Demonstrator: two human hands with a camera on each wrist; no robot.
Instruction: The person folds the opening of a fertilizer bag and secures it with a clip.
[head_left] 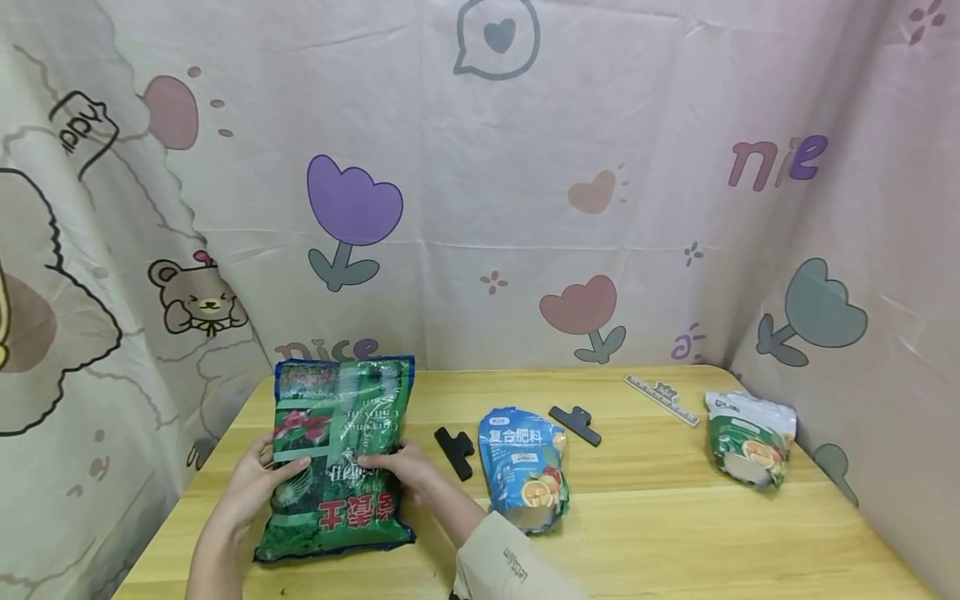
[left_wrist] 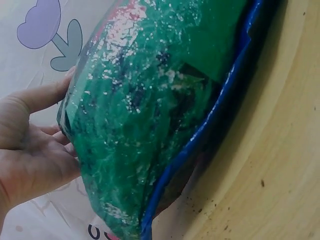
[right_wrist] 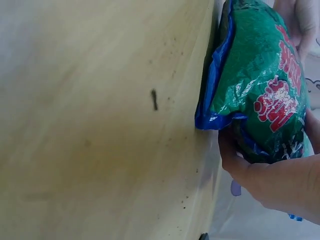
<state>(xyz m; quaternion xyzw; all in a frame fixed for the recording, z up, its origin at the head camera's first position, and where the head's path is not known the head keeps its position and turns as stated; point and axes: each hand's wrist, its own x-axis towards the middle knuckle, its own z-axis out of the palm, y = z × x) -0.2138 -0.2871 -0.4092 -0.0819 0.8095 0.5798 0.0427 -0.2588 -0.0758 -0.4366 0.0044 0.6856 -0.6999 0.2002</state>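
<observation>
A plump green potting soil bag [head_left: 341, 458] with blue edges is held upside down, its red lettering inverted. My left hand [head_left: 255, 479] grips its left side, thumb across the front. On the opposite side my right hand [head_left: 405, 467] holds it, thumb on the front and the other fingers behind. In the left wrist view the left hand [left_wrist: 37, 135] is against the bag's side. The right wrist view shows the right hand [right_wrist: 265, 175] with fingers under the bag [right_wrist: 260, 75]. Whether its lower edge touches the table is unclear.
Right of the bag lie a black clip [head_left: 454, 454], a blue fertilizer pouch [head_left: 521, 467] and another black clip [head_left: 576, 424]. A white ruler [head_left: 660, 398] and a green-and-white pouch [head_left: 750, 437] are farther right. Dark crumbs [right_wrist: 172, 95] dot the wooden table [head_left: 637, 533].
</observation>
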